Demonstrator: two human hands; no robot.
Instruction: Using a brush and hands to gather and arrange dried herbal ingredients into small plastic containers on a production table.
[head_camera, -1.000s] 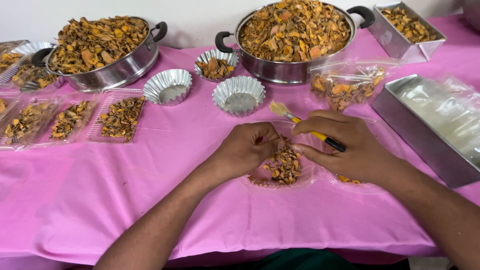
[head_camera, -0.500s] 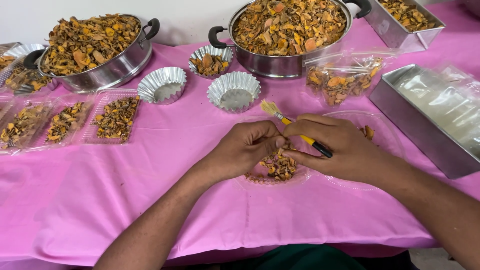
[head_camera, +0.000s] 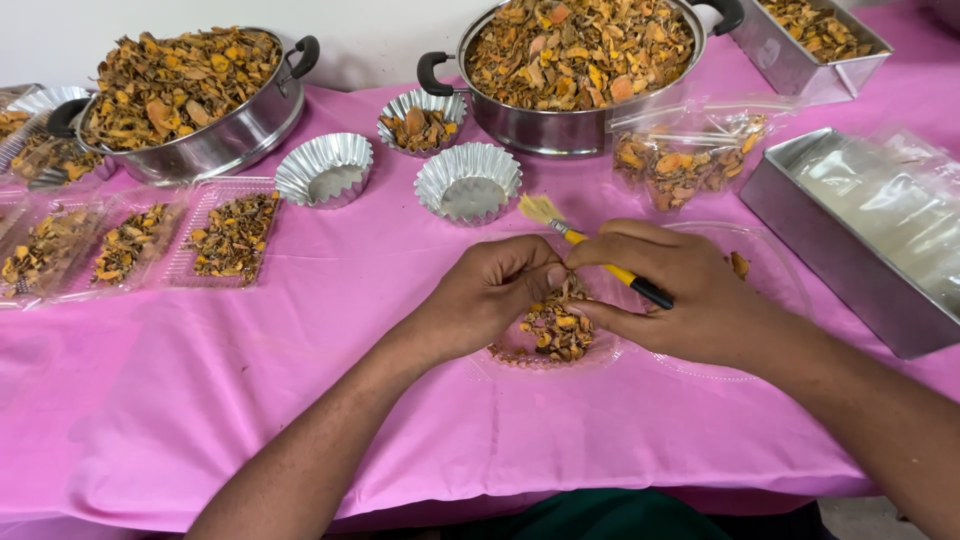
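Two hands meet over a clear plastic tray (head_camera: 548, 352) lying on the pink table (head_camera: 330, 400), near the middle of the scene. The tray holds a small heap of dried orange-brown pieces (head_camera: 555, 328). The left hand (head_camera: 490, 292) has its grip pressed together, fingertips pinching at the pieces on the far side of the heap. The right hand (head_camera: 680, 290) has its grip closed around a small brush (head_camera: 590, 252) with a yellow and black handle; the pale bristles point far and left, just past the fingertips of both hands. The two hands touch at the fingertips above the heap.

Just beside the tray to the right lies another clear tray (head_camera: 775, 275), partly under the right hand, with a few pieces in it. Far from the hands stand three fluted foil cups: one empty (head_camera: 468, 183), another empty to its left (head_camera: 324, 169), and one filled with the pieces (head_camera: 421, 121). Behind them sit two large steel pots heaped with the same pieces, one at far left (head_camera: 190, 95) and one at far centre (head_camera: 575, 65). A filled clear bag (head_camera: 685, 155) lies right of the centre pot. At the left edge, filled clear trays (head_camera: 130, 240) lie in a row. On the right stands a long steel pan (head_camera: 860, 235) holding clear plastic, and another steel pan (head_camera: 810, 40) with pieces is at far right.
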